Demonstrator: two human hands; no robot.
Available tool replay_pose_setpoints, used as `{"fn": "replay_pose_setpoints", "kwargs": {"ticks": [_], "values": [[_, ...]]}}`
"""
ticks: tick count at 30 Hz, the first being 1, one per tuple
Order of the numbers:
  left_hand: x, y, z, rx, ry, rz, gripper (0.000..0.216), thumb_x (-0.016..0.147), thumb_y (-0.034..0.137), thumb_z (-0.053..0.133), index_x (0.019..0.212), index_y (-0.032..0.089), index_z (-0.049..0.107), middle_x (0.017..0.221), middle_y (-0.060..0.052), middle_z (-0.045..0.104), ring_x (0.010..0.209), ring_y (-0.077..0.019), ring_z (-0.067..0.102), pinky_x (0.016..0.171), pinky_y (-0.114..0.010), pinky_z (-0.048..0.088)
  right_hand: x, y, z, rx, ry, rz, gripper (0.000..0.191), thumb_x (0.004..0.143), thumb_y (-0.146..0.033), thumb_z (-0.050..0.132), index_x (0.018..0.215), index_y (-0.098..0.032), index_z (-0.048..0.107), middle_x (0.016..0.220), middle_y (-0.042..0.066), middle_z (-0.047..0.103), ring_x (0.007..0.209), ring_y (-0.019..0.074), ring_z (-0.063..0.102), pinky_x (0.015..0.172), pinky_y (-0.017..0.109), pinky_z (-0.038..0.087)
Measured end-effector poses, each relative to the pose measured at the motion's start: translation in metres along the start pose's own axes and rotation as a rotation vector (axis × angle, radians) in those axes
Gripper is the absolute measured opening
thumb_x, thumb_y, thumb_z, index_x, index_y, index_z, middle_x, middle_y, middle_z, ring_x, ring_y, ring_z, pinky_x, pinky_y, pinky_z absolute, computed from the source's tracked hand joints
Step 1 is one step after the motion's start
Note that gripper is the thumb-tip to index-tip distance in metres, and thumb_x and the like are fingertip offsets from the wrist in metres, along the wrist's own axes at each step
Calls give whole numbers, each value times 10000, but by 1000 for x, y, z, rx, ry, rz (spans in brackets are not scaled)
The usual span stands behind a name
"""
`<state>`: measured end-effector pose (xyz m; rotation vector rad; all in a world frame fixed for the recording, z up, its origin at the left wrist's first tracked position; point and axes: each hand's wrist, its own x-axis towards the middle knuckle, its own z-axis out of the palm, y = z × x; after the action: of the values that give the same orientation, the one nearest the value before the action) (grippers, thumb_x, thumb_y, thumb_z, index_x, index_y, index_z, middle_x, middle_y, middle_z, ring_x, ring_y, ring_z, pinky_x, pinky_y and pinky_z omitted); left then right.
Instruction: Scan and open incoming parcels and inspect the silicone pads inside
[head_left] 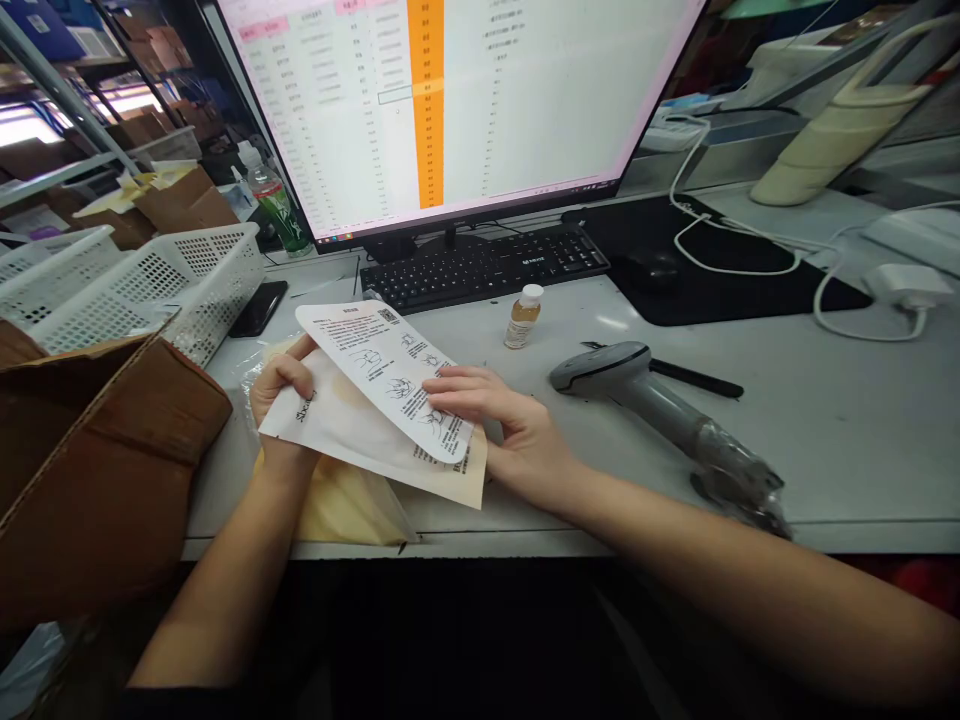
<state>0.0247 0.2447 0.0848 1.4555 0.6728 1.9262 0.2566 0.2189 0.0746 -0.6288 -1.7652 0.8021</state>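
Observation:
My left hand [289, 400] is closed on the left end of a flat white-and-cream packet [330, 415], its thumb on top. Over that packet lies a white instruction sheet [390, 370], printed with text, line drawings and a square code, and tilted up from it at the left. My right hand [517, 425] grips the right side of the sheet and packet, fingers on the sheet's face, thumb hidden. Beneath my hands is a soft yellow bag [349, 505] in clear plastic. Beyond them a small capped bottle [523, 318] of amber liquid stands upright on the desk [840, 440].
A grey barcode scanner [667, 410] and a black pen-like stick [697, 378] lie at right. The keyboard [480, 268], monitor [337, 130] and mouse pad [720, 290] are behind. At left are an open cardboard box [112, 480], white baskets [165, 280] and a phone [259, 308].

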Motion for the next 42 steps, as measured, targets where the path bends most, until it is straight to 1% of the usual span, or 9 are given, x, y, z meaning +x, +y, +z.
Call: {"fn": "replay_pose_setpoints", "kwargs": {"ticks": [3, 7, 10, 13, 17, 24, 29, 34, 42], "values": [[-1, 0, -3, 17, 4, -61, 396, 766, 292, 752, 588, 184, 415, 1150, -66, 707, 1001, -275, 661, 888, -410, 511, -1, 0, 2, 26, -101, 46, 351, 925, -245, 625, 1264, -326, 672, 1327, 43, 649, 1274, 234, 569, 1117, 472, 438], [0, -1, -7, 7, 0, -143, 337, 753, 213, 730, 587, 174, 440, 1257, -94, 674, 1026, -305, 671, 875, -430, 532, -2, 0, -2, -26, -421, 118, 727, 894, -283, 656, 1550, -290, 343, 1594, 84, 356, 1476, 264, 322, 1209, 477, 290], [0, 0, -6, -39, -21, -168, 302, 758, 163, 700, 585, 171, 454, 1259, -99, 674, 1058, -311, 666, 864, -422, 541, -1, -4, -10, -60, -629, 140, 947, 860, -308, 688, 1610, -289, 111, 1668, 75, 147, 1531, 282, 149, 1233, 492, 194], [-1, 0, -4, -44, -52, -183, 285, 773, 140, 674, 583, 176, 465, 1263, -86, 673, 1109, -315, 647, 871, -419, 542, -1, -8, -13, -71, -715, 212, 1063, 825, -452, 730, 1612, -300, 33, 1681, 65, 57, 1537, 313, 79, 1231, 525, 160], [-6, 0, -4, 36, -93, -188, 290, 756, 133, 688, 591, 182, 454, 1277, -84, 663, 1111, -316, 641, 895, -423, 522, -8, -3, 1, -163, -570, 266, 1167, 740, -619, 755, 1613, -258, 69, 1674, 117, 73, 1535, 340, 73, 1221, 566, 180], [-10, 2, -1, 133, -141, -164, 333, 781, 206, 717, 572, 181, 459, 1306, -77, 647, 1151, -323, 616, 963, -455, 488, -17, 12, 18, -258, -307, 170, 855, 859, -315, 643, 1593, -219, 215, 1575, 154, 368, 1447, 329, 358, 1172, 570, 336], [-3, 3, -4, -10, -78, -238, 443, 751, 336, 789, 553, 174, 427, 1264, -80, 666, 1009, -307, 672, 799, -422, 560, -5, 17, 7, 51, -58, 299, 414, 985, -378, 496, 1380, -291, 587, 1405, 42, 600, 1338, 278, 521, 1155, 525, 391], [12, 9, -12, -117, -10, -268, 631, 586, 487, 901, 525, 180, 354, 1144, -34, 697, 884, -292, 674, 645, -410, 591, 9, 15, -8, 305, 358, 376, 400, 930, -495, 601, 1269, -291, 662, 1273, 28, 687, 1299, 289, 558, 1109, 485, 461], [22, -1, -30, -224, -49, -257, 654, 567, 405, 916, 535, 159, 311, 1125, 5, 677, 898, -263, 674, 663, -374, 612, 15, -5, -19, 337, 392, 341, 416, 912, -501, 624, 1290, -328, 635, 1304, 32, 667, 1320, 308, 535, 1042, 499, 522]]}}
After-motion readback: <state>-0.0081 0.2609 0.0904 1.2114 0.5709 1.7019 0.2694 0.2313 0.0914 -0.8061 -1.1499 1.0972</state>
